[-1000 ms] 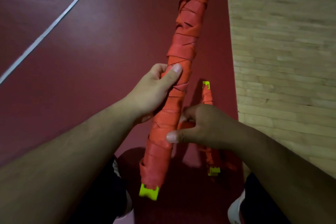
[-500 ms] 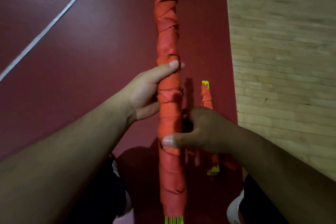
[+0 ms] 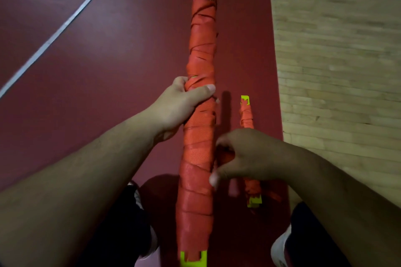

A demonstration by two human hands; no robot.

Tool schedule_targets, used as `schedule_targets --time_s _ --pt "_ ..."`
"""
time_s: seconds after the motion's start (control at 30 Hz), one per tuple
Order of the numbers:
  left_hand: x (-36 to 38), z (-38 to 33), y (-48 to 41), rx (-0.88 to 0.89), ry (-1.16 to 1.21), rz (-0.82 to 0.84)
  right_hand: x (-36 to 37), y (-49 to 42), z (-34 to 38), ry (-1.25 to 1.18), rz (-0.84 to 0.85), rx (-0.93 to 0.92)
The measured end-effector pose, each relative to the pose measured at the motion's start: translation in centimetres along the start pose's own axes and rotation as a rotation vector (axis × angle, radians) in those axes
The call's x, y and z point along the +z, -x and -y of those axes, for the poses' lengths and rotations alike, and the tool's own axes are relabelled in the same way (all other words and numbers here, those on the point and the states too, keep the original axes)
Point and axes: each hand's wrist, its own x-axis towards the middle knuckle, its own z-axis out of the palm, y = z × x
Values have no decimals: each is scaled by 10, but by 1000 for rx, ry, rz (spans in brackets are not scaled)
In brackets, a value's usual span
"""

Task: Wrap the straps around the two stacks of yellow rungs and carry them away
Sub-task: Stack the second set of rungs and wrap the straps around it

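A long stack of yellow rungs (image 3: 201, 50), wound along its whole length in orange strap, is held lengthwise in front of me, with yellow ends showing at top and bottom. My left hand (image 3: 182, 102) grips it near the middle, thumb across the front. My right hand (image 3: 245, 156) sits at the stack's right side, fingers curled and pinching a bit of orange strap (image 3: 226, 155). A second, smaller-looking wrapped stack (image 3: 246, 115) lies on the floor to the right, partly hidden by my right hand.
Below me is a dark red floor (image 3: 108, 60) crossed by white lines (image 3: 54, 34). Pale wooden flooring (image 3: 336, 71) begins at the right. My shoes (image 3: 280, 247) show at the bottom, either side of the held stack.
The held stack swung from leaning right to straight ahead, and both yellow ends now show. My right thumb came off its front; that hand now pinches strap at its right side.
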Motion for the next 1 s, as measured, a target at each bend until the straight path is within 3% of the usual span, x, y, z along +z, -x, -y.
schedule_targets --time_s 0.13,0.33,0.47,0.6,0.87,1.0 --pt "5 3 -3 -55 165 -30 9 0 5 -116 -94 75" --pt "-9 -6 1 -91 458 412 -7 9 3 -107 -124 92" --pt "-18 -8 -4 -19 370 564 -7 10 2 -121 -112 -8" --pt "-6 -5 0 -17 356 455 3 9 11 -207 -40 -77" --pt "10 -1 0 -18 51 -45 8 6 10 -130 -183 187" --pt "7 -1 -5 -79 186 -12 7 6 6 -35 -224 192"
